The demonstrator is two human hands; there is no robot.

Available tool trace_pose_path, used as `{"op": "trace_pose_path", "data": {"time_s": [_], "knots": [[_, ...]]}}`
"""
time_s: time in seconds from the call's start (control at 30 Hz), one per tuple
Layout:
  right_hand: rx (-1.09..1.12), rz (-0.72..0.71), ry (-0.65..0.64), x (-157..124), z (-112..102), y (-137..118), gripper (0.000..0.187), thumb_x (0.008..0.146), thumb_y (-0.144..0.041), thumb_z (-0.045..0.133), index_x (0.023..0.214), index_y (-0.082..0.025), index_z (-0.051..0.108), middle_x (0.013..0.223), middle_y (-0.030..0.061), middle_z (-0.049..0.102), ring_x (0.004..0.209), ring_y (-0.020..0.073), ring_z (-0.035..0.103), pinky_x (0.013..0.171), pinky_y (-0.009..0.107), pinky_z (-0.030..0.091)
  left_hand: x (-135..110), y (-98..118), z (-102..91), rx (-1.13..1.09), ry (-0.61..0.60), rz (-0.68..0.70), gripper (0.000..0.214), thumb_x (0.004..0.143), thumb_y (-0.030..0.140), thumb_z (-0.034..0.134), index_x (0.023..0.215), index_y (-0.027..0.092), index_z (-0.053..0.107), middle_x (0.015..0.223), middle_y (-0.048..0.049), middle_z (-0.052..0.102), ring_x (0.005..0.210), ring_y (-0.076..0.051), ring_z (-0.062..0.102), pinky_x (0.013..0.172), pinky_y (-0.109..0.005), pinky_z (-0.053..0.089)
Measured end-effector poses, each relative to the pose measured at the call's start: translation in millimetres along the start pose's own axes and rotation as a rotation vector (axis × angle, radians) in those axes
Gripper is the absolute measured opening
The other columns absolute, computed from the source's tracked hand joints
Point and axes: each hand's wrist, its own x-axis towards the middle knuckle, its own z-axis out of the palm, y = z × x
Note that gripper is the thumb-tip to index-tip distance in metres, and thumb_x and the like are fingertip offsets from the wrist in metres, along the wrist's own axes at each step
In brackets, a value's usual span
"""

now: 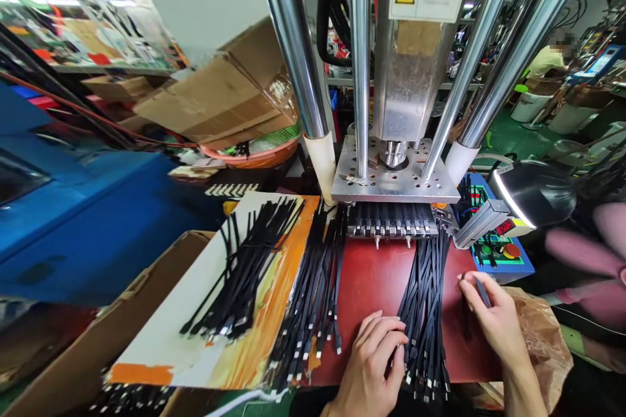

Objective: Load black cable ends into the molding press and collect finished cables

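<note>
A loose bundle of black flat cables (424,313) is lying on the red work surface (369,280) between my hands, its metal-tipped ends pointing toward me. My left hand (374,358) is resting at the bundle's left edge with the fingers curled and the thumb close to them; I cannot tell whether they are gripping a cable. To the right of the bundle, my right hand (493,313) is pinching a slim dark tool (483,291), thumb and fingers closed around it. Beyond the bundle, a fixture (391,227) is carrying a row of connectors beneath the press's steel plate (396,191). To the left, a second cable bunch (313,300) is lying beside a white board (161,332), which is bearing a third cable bunch (249,267). On the right, a black-shaded lamp (542,192) is glowing near a blue control box (518,267).
</note>
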Motion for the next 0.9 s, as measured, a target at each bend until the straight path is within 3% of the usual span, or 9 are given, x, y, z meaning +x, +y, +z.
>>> {"op": "trace_pose_path", "data": {"time_s": [0.1,0.17,0.3,0.43,0.53,0.6,0.67,0.77,0.9], "knots": [[0.062,0.050,-0.055,28,9,-14,0.038,0.092,-0.059,0.070,0.096,-0.021,0.071,0.081,0.0043,0.071,0.066,0.0182,0.061,0.055,0.028,0.048,0,-1,0.3,-0.003,0.015,-0.004,0.026,0.090,0.005,0.054,0.103,0.023,0.067,0.105,-0.0058,0.078,0.103,-0.023,0.077,0.105,-0.048,0.060],[0.082,0.049,-0.095,36,14,-16,0.040,0.092,-0.060,0.070,0.095,-0.021,0.071,0.080,0.0043,0.070,0.067,0.0180,0.061,0.053,0.027,0.045,-1,-1,0.9,-0.006,0.019,0.003,0.025,0.090,0.005,0.053,0.103,0.023,0.066,0.105,-0.0057,0.078,0.103,-0.023,0.077,0.104,-0.049,0.060],[0.106,-0.069,-0.070,26,15,-13,0.032,0.093,-0.054,0.071,0.094,-0.022,0.074,0.085,0.0049,0.070,0.066,0.0168,0.059,0.057,0.029,0.049,0,-1,1.1,-0.001,0.001,0.004,0.024,0.091,0.006,0.053,0.103,0.023,0.066,0.105,-0.0066,0.078,0.103,-0.024,0.077,0.105,-0.049,0.060],[0.146,-0.253,-0.052,15,10,-11,0.025,0.093,-0.047,0.073,0.083,-0.024,0.077,0.088,0.0080,0.070,0.079,0.0224,0.064,0.066,0.035,0.054,1,2,-0.3,0.004,0.005,-0.011,0.025,0.092,0.006,0.053,0.102,0.023,0.068,0.104,-0.0071,0.078,0.104,-0.024,0.077,0.105,-0.048,0.060],[0.160,-0.297,-0.042,15,10,-7,0.019,0.091,-0.042,0.075,0.084,-0.025,0.079,0.085,0.0068,0.069,0.073,0.0208,0.062,0.062,0.034,0.052,1,3,-1.1,-0.010,0.013,-0.020,0.026,0.091,0.005,0.054,0.103,0.023,0.069,0.105,-0.0063,0.078,0.105,-0.024,0.077,0.105,-0.048,0.060],[0.158,-0.260,0.008,17,12,-5,0.020,0.090,-0.044,0.077,0.085,-0.025,0.080,0.084,0.0059,0.070,0.067,0.0187,0.060,0.059,0.032,0.050,1,3,-1.2,-0.016,0.014,-0.021,0.026,0.091,0.005,0.055,0.103,0.024,0.068,0.105,-0.0057,0.078,0.104,-0.024,0.077,0.105,-0.048,0.060],[0.154,-0.124,0.061,20,16,-5,0.025,0.089,-0.049,0.077,0.089,-0.024,0.078,0.078,0.0038,0.068,0.059,0.0159,0.054,0.053,0.030,0.046,1,3,-1.0,-0.015,0.011,-0.018,0.025,0.091,0.005,0.055,0.103,0.024,0.068,0.105,-0.0057,0.078,0.104,-0.024,0.077,0.106,-0.048,0.060],[0.166,0.080,0.025,25,21,-9,0.037,0.087,-0.057,0.077,0.093,-0.021,0.075,0.066,-0.0002,0.062,0.051,0.0132,0.048,0.046,0.027,0.038,1,2,-0.6,-0.012,0.009,-0.020,0.026,0.092,0.006,0.054,0.104,0.024,0.067,0.106,-0.0060,0.078,0.105,-0.024,0.077,0.106,-0.048,0.060],[0.167,0.056,-0.024,22,20,-9,0.035,0.087,-0.056,0.078,0.092,-0.021,0.075,0.070,0.0010,0.065,0.054,0.0143,0.052,0.048,0.027,0.041,1,3,-0.1,-0.015,0.014,-0.026,0.024,0.092,0.006,0.054,0.104,0.023,0.066,0.107,-0.0060,0.078,0.104,-0.023,0.076,0.106,-0.048,0.060]]}}
